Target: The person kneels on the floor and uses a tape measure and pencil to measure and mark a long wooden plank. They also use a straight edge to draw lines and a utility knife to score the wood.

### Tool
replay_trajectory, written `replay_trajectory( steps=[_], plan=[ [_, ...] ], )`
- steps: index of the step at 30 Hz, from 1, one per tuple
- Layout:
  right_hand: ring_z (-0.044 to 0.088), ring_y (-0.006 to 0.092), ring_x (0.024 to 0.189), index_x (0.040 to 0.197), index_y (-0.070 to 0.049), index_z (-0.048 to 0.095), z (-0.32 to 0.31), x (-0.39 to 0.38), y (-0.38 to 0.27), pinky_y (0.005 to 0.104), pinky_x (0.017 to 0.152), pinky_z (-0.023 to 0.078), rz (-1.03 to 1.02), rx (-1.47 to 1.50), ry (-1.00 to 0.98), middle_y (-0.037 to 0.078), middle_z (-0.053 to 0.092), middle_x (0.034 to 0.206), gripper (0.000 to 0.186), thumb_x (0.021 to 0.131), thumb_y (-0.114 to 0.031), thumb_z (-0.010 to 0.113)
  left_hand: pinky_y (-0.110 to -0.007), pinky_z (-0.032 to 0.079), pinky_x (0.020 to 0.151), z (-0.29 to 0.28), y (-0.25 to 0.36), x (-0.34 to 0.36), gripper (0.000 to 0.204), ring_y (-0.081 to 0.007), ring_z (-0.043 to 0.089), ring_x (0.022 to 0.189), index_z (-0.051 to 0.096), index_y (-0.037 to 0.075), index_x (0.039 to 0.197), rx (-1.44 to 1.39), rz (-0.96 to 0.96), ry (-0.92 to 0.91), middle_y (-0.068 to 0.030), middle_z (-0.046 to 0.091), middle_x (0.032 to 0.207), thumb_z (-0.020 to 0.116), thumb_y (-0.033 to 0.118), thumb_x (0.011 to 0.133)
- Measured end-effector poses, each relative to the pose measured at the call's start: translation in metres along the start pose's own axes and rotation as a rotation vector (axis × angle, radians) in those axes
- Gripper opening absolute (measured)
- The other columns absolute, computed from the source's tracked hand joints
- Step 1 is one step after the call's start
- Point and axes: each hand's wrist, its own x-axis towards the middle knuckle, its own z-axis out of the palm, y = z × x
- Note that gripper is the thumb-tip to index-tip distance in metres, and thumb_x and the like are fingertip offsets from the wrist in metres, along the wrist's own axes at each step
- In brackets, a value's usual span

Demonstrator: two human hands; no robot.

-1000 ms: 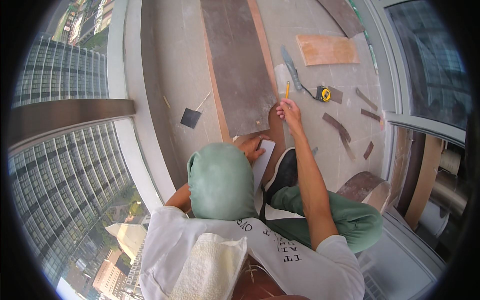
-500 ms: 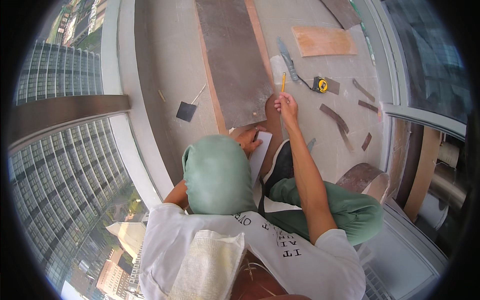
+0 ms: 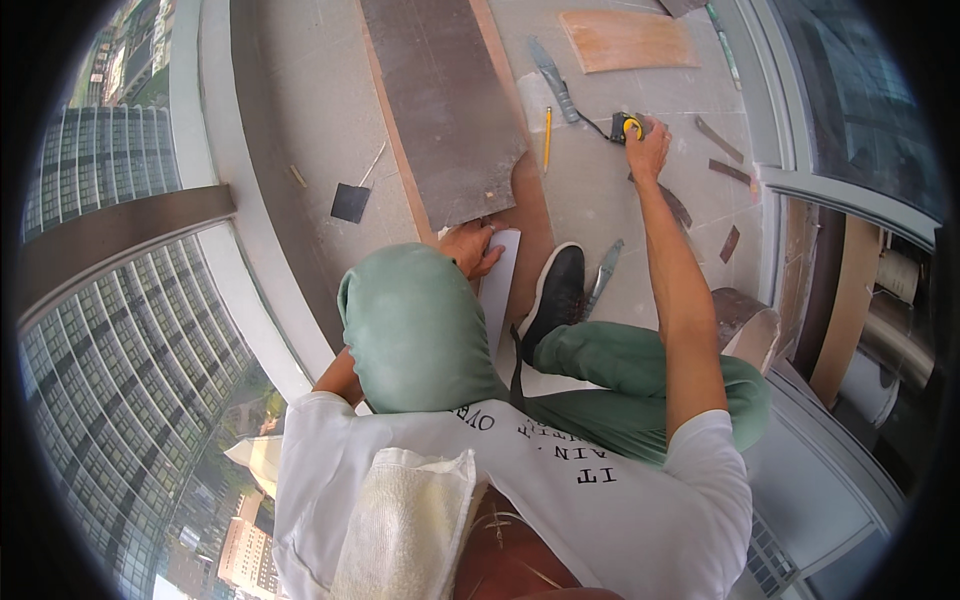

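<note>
My right hand (image 3: 648, 150) reaches far forward, its fingers curled over a yellow and black tape measure (image 3: 626, 126) on the grey floor. A yellow pencil (image 3: 547, 138) lies loose on the floor to the left of it, beside the long dark brown plank (image 3: 445, 110). Close to my body, my left hand (image 3: 470, 248) presses on the top end of a white sheet (image 3: 503, 285), right at the plank's near end. My green-trousered knee and black shoe (image 3: 556, 292) sit between the two arms.
A grey knife-like tool (image 3: 553, 75) and an orange board (image 3: 625, 40) lie ahead. Dark plank offcuts (image 3: 720, 140) are scattered on the right, and a second grey tool (image 3: 605, 272) lies by the shoe. A small black square (image 3: 350, 202) lies left, near the full-height window (image 3: 130, 330).
My right hand held the pencil upright by the plank's edge; the pencil now lies on the floor and the hand has moved right onto the tape measure. The left hand has stayed put.
</note>
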Motion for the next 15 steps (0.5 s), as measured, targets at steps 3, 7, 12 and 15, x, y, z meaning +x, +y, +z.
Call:
replay_trajectory(
  steps=[3,7,12,15],
  plan=[
    [0.044,0.0362,0.129,0.137,-0.017,0.049,0.009,0.005,0.000,0.0540,0.103,0.040,-0.001,-0.024,-0.086,0.016,0.045,0.138,0.063,0.080,-0.030,0.074,-0.050,0.047,0.087,-0.002,-0.006,-0.004,0.032,-0.0434,0.059,0.097,0.063,-0.002,0.100,0.049,0.002,0.034,-0.0261,0.059,0.102,0.069,0.025,0.086],
    [0.043,0.0370,0.132,0.143,-0.017,0.044,0.022,0.005,0.003,0.0513,0.104,0.040,-0.037,-0.079,-0.245,0.017,0.042,0.142,0.075,0.078,-0.033,0.078,-0.051,0.047,0.088,0.000,-0.015,-0.010,0.032,-0.0433,0.058,0.098,0.062,-0.002,0.103,-0.025,-0.042,0.036,-0.0262,0.060,0.104,0.069,0.025,0.086],
    [0.048,0.0406,0.126,0.145,-0.016,0.041,0.024,0.030,0.030,0.0458,0.104,0.043,-0.204,-0.066,-0.314,0.020,0.045,0.138,0.085,0.072,-0.030,0.083,-0.049,0.045,0.095,-0.001,-0.016,-0.006,0.040,-0.0451,0.054,0.110,0.057,-0.001,0.118,-0.258,-0.127,-0.028,-0.0268,0.058,0.116,0.068,0.023,0.088],
    [0.052,0.0414,0.120,0.135,-0.016,0.048,0.003,0.067,0.013,0.0458,0.102,0.045,-0.273,-0.152,-0.589,0.024,0.052,0.129,0.082,0.063,-0.023,0.087,-0.042,0.046,0.095,0.017,-0.047,-0.018,0.042,-0.0345,0.060,0.104,0.055,0.002,0.126,-0.247,-0.139,0.023,-0.0206,0.062,0.109,0.067,0.023,0.092]
  ],
)
